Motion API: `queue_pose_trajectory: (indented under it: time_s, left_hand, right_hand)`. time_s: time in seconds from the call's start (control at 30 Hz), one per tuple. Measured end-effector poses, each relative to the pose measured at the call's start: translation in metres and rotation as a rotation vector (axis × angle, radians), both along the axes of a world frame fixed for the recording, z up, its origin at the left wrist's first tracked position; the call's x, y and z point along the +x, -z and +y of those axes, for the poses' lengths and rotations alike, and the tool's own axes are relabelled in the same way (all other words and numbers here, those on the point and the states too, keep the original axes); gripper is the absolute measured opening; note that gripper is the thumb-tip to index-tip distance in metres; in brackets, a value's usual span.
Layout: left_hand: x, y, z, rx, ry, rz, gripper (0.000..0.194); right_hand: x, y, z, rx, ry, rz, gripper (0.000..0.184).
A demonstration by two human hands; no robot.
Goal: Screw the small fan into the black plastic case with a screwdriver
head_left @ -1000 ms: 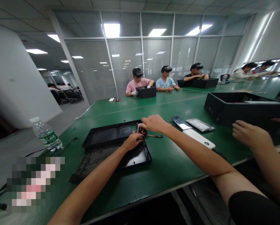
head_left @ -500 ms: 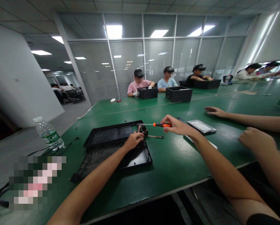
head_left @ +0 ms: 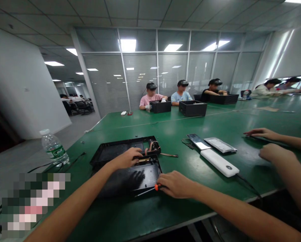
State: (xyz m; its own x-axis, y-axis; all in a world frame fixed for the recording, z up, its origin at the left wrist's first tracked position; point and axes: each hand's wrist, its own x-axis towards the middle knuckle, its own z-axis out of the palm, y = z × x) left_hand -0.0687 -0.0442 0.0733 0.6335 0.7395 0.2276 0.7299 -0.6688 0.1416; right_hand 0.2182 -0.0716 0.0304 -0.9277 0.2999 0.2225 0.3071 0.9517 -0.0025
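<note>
My left hand [head_left: 126, 159] rests on the black plastic panel [head_left: 130, 174], its fingers curled over a small brass-coloured part near the panel's far edge. A fan-like part with coloured wires [head_left: 154, 147] lies just beyond it. My right hand [head_left: 177, 184] lies on the green table [head_left: 165, 127] at the panel's near right corner. It grips an orange-handled screwdriver [head_left: 146, 191] whose shaft points left along the panel's front edge.
A water bottle [head_left: 54, 149] stands at the left. To the right lie a white power bank [head_left: 219, 162] with a cable and two flat silver pieces [head_left: 220, 145]. Another person's hands [head_left: 271, 153] are at the right. Several people sit with black boxes [head_left: 192, 108] at the far side.
My right hand has brought the screwdriver from above the fan part down to the table at the panel's near corner. The neighbour's large black box has left the view. The camera has tilted.
</note>
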Motion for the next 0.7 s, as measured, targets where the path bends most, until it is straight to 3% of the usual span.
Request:
queue_pose_trajectory:
  time_s: [0.07,0.17,0.27,0.33,0.43,0.53,0.7]
  left_hand:
    - [-0.02,0.002,0.019,0.027,-0.142,-0.009,0.024]
    - [-0.043,0.018,0.044,-0.092,-0.24,0.085,0.026]
    - [-0.05,0.034,0.055,-0.103,-0.202,0.177,0.026]
    - [-0.048,0.036,0.057,-0.033,-0.151,0.227,0.022]
    - [-0.043,0.021,0.057,0.065,-0.141,0.251,0.019]
    - [-0.038,-0.009,0.048,0.12,-0.166,0.252,0.018]
    - [-0.02,-0.055,-0.005,0.149,-0.123,0.316,0.019]
  right_hand:
    - [0.0,0.008,-0.001,0.042,0.031,-0.027,0.027]
    - [0.005,0.016,-0.001,0.06,0.031,-0.055,0.026]
    - [0.012,0.019,-0.005,0.045,0.081,-0.037,0.019]
    - [0.016,0.019,-0.004,0.026,0.123,-0.012,0.016]
    - [0.014,0.018,0.011,0.001,0.149,0.002,0.014]
    - [0.0,0.013,0.041,0.003,0.16,0.006,0.016]
    - [-0.04,0.001,0.094,0.062,0.183,0.114,0.024]
